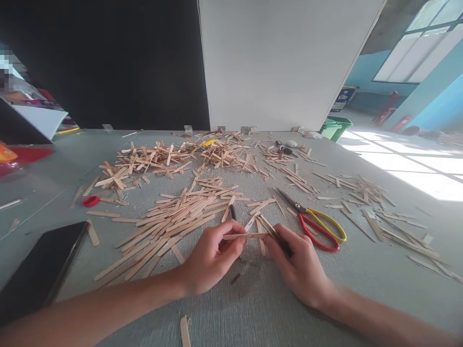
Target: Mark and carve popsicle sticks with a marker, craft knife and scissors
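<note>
Near the middle, a thin wooden stick point(256, 235) lies level between my two hands. My left hand point(217, 255) pinches its left end between thumb and fingers. In my right hand point(298, 265) is a slim metal tool point(271, 228), like tweezers, its tips pointing up and left; the stick's right end meets my right fingertips. Just beyond my left fingers stands a dark rod point(232, 212), its lower part hidden. Scissors point(301, 209) with red and yellow handles lie right of my right hand. Flat wooden sticks point(188, 207) spread out beyond my left hand.
A black phone-like slab point(43, 260) lies at the left, with a red ring point(90, 201) beyond it. More stick piles point(152, 156) line the back before a black and white panel point(275, 62). Scattered sticks point(408, 236) lie at the right, keys point(284, 148) at the back.
</note>
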The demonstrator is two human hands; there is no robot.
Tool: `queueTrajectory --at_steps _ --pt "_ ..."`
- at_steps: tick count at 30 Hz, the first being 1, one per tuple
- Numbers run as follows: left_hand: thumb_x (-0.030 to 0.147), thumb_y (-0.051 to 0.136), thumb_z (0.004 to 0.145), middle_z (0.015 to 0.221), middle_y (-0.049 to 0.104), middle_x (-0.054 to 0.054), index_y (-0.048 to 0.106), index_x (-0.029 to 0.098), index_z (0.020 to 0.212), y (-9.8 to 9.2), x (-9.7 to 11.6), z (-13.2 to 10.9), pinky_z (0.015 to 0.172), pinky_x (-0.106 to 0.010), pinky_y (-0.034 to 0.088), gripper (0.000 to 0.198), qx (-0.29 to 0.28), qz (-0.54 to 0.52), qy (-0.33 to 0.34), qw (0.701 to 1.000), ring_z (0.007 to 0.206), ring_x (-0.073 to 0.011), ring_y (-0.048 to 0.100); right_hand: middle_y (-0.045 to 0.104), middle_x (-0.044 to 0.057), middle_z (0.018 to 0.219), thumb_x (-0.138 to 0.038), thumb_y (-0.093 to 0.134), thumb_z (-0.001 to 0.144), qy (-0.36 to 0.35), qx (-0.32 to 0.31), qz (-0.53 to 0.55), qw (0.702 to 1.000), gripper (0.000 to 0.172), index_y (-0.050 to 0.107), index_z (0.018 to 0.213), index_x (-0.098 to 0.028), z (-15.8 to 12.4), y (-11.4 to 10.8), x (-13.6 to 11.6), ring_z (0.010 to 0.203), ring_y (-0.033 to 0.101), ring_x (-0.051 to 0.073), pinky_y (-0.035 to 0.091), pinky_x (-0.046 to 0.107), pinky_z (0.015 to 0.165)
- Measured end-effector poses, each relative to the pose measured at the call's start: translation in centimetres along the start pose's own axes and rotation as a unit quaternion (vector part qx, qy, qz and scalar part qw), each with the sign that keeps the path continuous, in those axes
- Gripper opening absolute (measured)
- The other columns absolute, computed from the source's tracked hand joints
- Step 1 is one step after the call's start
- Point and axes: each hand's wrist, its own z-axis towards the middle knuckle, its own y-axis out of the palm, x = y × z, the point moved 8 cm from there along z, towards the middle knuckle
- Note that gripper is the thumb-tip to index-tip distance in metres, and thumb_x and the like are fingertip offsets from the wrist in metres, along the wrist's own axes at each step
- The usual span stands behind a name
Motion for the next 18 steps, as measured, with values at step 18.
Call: queueTrajectory --at_steps 18 --pt "0.010 0.060 0.100 0.103 0.067 -0.004 0.064 0.024 0.115 -0.3 2.9 -1.9 0.081 -0.029 0.054 0.021 0.111 0.237 0.262 0.929 0.092 -0.0167 0.066 0.033 -0.009 0.059 -0.028 0.049 0.103 -0.021 -0.022 0.014 0.999 0.031 0.036 0.076 -0.025 -0.2 0.3 -0.6 0.052 0.028 0.011 0.023 0.025 0.048"
